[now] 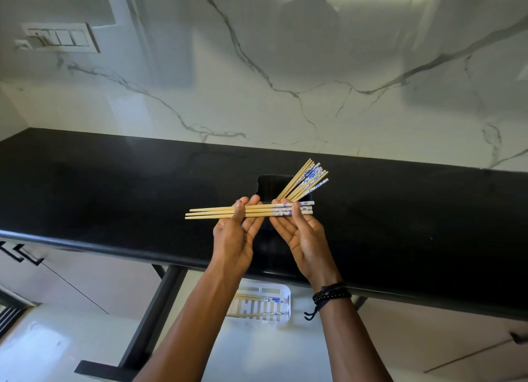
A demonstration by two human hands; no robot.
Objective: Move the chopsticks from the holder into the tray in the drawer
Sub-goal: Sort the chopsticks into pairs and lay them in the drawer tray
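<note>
Chopsticks (257, 211), three of them with blue-patterned ends, lie level from left to right, held above the black table (114, 187) by both hands. The left hand (234, 234) pinches the plain wood, its fingers (251, 203) under the chopsticks and the thumb over them. The right hand (304, 240) grips the patterned ends, its fingers (281, 203) curled narrowly round them. Just beyond the hands stands the black holder (267, 186), with more chopsticks (305, 180) fanning out of it up and to the right. Nearer, below the table edge, a white tray (286, 293) sits in the open drawer (251, 350) with a few patterned chopsticks (265, 299) lying in it. Dark bands (331, 294) circle the right wrist.
</note>
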